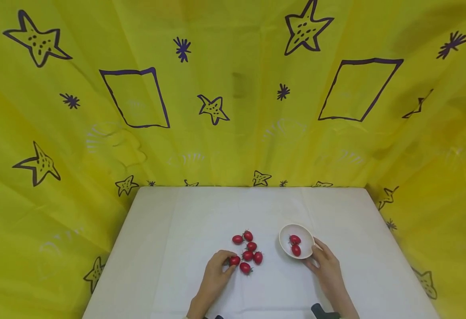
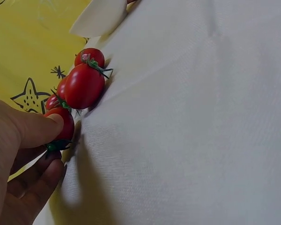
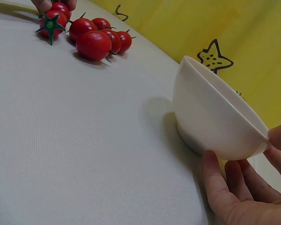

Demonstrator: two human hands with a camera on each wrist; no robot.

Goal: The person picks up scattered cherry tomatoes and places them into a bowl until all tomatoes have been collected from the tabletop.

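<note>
The left hand [image 1: 217,270] pinches a tomato [image 1: 235,260] between thumb and fingers, at the cluster's left edge; whether it touches the surface [image 1: 177,248] I cannot tell. A light pinch should do, raised straight up so the six loose tomatoes [image 1: 248,255] near it don't roll. The right hand [image 1: 329,266] grips the bowl [image 1: 285,243] at rim and underside; best held level, since two more tomatoes [image 1: 295,250] lie inside. Beyond hangs a yellow curtain [image 1: 236,146].
</note>
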